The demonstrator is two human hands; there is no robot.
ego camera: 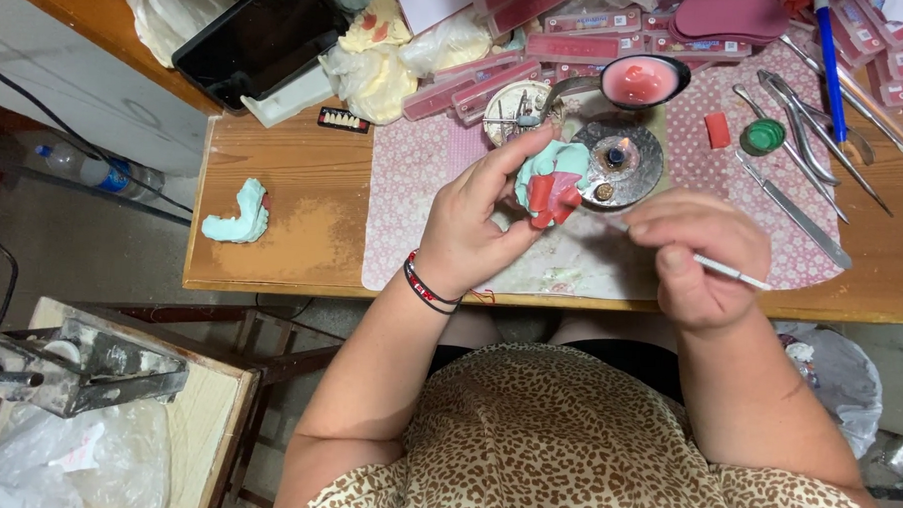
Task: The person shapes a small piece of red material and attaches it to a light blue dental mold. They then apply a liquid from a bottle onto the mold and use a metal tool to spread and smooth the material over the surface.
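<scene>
We see a pale green dental cast (553, 165) with a red wax rim on it held up above the pink dotted mat (414, 173), just in front of a small round burner (615, 162) whose flame shows as a tiny glow. The left hand (478, 220) grips this cast between thumb and fingers, palm turned toward the burner, with dark and red bands around the wrist. The right hand (697, 255) is closed around a thin white-handled instrument (731, 272), its working end pointing toward the cast (the tip itself is hidden behind the fingers, so we cannot tell whether it touches the wax).

Behind the burner a ladle-like spoon (643, 80) holds pink wax, and beside it sits a small round dish (515, 111) with metal bits. To the right lie metal hand tools (801, 126), a green cap (763, 137) and a small red wax block (717, 129). Trays of artificial teeth (579, 48) crowd the back of the wooden table (293, 218). Well apart on the left lies a second pale green cast (239, 215), with a short strip of teeth (343, 120) and a dark tablet (262, 35) behind it.
</scene>
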